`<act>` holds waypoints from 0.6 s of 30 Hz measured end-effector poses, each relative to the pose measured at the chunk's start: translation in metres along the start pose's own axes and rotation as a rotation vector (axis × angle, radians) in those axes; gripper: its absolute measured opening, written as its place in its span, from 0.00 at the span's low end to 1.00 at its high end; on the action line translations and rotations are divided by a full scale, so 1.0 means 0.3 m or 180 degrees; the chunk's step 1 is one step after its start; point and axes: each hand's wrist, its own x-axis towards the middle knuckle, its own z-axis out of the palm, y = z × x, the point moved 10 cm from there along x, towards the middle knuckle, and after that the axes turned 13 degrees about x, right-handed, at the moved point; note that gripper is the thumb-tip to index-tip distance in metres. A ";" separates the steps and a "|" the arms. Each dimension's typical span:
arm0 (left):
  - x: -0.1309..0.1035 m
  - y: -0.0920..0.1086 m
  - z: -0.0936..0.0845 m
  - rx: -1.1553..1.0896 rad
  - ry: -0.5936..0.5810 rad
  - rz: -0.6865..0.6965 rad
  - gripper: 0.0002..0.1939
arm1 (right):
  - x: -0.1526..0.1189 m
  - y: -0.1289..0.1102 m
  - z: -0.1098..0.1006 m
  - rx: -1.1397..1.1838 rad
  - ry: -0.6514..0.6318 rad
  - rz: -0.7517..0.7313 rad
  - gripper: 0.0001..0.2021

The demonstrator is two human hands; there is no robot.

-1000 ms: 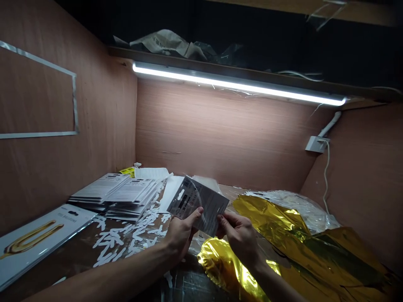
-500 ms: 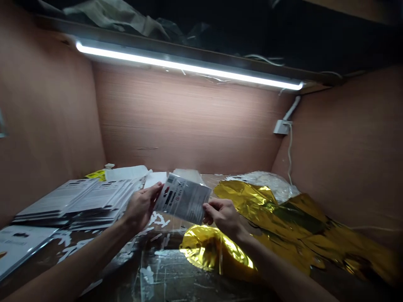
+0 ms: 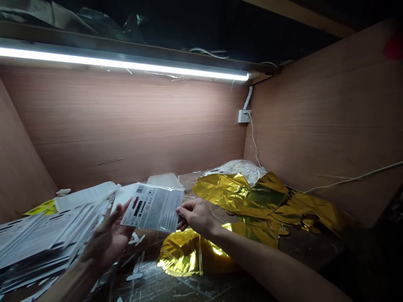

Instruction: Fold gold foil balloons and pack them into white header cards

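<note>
My right hand (image 3: 195,216) pinches the right edge of a flat packet (image 3: 154,207), a printed card in a clear plastic sleeve. Small text, a barcode and a red-edged hanging slot show on the card, which is tilted above the table. My left hand (image 3: 110,235) is open at the packet's left end, palm up and thumb apart, its fingertips partly hidden behind the card. Below my right hand lies a shiny gold foil piece (image 3: 179,256).
Stacks of similar packets (image 3: 53,239) lie at the left, near a yellow-printed sheet (image 3: 42,207). More gold foil (image 3: 270,193) spreads to the right, in front of a clear plastic bag (image 3: 239,167). White paper scraps (image 3: 135,272) litter the table. A cable (image 3: 254,142) hangs from a wall socket (image 3: 244,116).
The view has swung to the right. My left hand has loosened from the packet's left end and opened, while my right hand keeps its pinch. The printed side now faces me more clearly.
</note>
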 end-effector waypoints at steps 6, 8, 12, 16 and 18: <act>-0.034 -0.093 0.038 -0.0216 0.0175 -0.0102 0.12 | -0.004 0.057 0.090 0.0138 -0.0208 0.0342 0.21; -0.033 -0.085 0.034 -0.0250 0.0180 -0.0015 0.11 | 0.018 0.055 0.121 0.0071 -0.0424 0.0458 0.21; -0.026 -0.093 -0.004 -0.0143 0.0283 -0.0137 0.09 | 0.122 0.003 0.127 -0.0441 -0.1239 0.0768 0.22; -0.022 -0.111 -0.021 0.0022 0.0323 -0.0298 0.10 | 0.333 -0.070 -0.143 -0.2667 -0.1224 0.0962 0.19; -0.022 -0.110 -0.029 0.0028 0.0423 -0.0320 0.11 | 0.455 -0.188 -0.377 -0.3883 -0.0117 0.0581 0.18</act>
